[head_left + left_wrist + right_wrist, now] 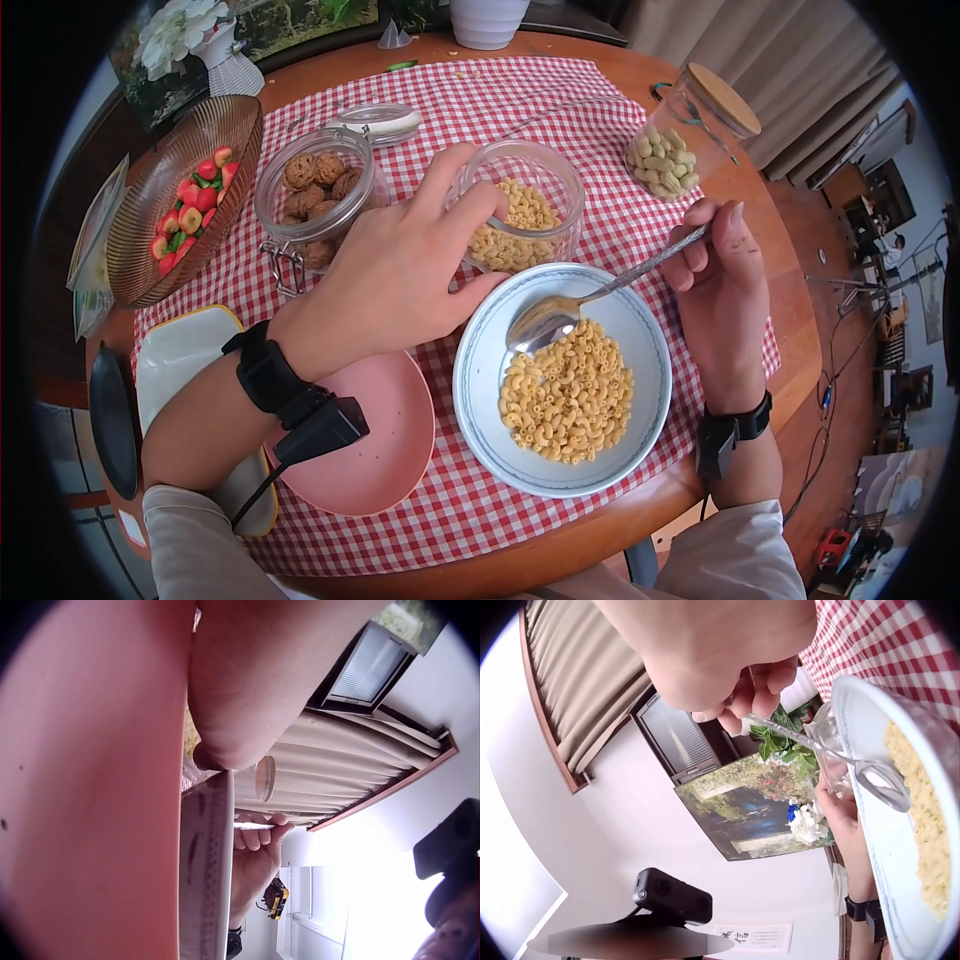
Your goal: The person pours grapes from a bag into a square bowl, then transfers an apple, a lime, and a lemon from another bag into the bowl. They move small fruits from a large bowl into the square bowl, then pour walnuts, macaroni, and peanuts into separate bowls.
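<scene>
My left hand (390, 265) grips the left side of an uncovered glass jar (572, 208), fingers at its rim and thumb low near the bowl. Elbow macaroni (530, 208) partly fills that jar. Close in front stands a white bowl (482, 435) with a blue-lined rim, holding a heap of macaroni (568, 395). In my right hand (728, 290), the end of a metal spoon's handle is pinched between thumb and fingers. The spoon (881, 784) slants down into the bowl, its head beside the macaroni. The left wrist view mostly shows my forearm and a pink plate's edge.
A pink plate (375, 450) and a white tray (180, 350) lie left of the bowl. Behind them stand a jar of walnuts (318, 185) and a ribbed glass dish (130, 245) with red pieces. A wooden-lidded jar of peanuts (690, 115) stands at the back right.
</scene>
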The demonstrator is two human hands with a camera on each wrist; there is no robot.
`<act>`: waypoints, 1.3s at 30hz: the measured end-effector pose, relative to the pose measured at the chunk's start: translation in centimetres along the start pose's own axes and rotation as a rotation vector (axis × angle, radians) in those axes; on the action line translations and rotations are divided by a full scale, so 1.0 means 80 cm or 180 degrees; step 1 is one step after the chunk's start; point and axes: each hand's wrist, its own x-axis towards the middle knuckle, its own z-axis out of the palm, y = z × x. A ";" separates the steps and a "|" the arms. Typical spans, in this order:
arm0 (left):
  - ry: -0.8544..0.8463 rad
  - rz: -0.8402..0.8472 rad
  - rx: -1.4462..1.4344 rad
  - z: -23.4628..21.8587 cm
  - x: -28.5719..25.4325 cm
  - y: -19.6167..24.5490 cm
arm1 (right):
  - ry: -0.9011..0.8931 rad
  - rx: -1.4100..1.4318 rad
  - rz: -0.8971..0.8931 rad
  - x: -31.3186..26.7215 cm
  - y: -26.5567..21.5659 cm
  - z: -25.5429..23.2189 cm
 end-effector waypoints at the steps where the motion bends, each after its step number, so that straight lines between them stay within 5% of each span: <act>1: -0.0011 -0.0013 -0.0012 0.000 0.000 0.000 | -0.0142 -0.0220 -0.0070 -0.001 0.000 0.000; 5: -0.0002 -0.0008 0.0018 0.001 0.000 -0.001 | -0.0426 -0.0356 0.0072 -0.003 0.002 -0.004; 14: 0.0029 0.0018 0.0044 0.002 0.000 -0.002 | 0.0169 -0.0308 0.0239 0.004 0.003 -0.002; 26: -0.0007 -0.0012 0.0037 0.000 0.000 -0.001 | 0.0201 0.1155 0.0684 0.012 0.005 -0.018; 31: -0.0009 -0.0009 0.0044 0.001 0.000 -0.001 | 0.1159 0.1408 0.0532 0.015 -0.003 0.003; 35: -0.0009 -0.0009 0.0041 0.002 0.000 -0.001 | 0.1134 0.1300 0.0530 0.014 0.000 -0.001; 39: 0.0008 -0.0043 -0.0005 0.001 0.000 -0.001 | 0.0494 0.1212 0.0503 0.011 0.005 -0.013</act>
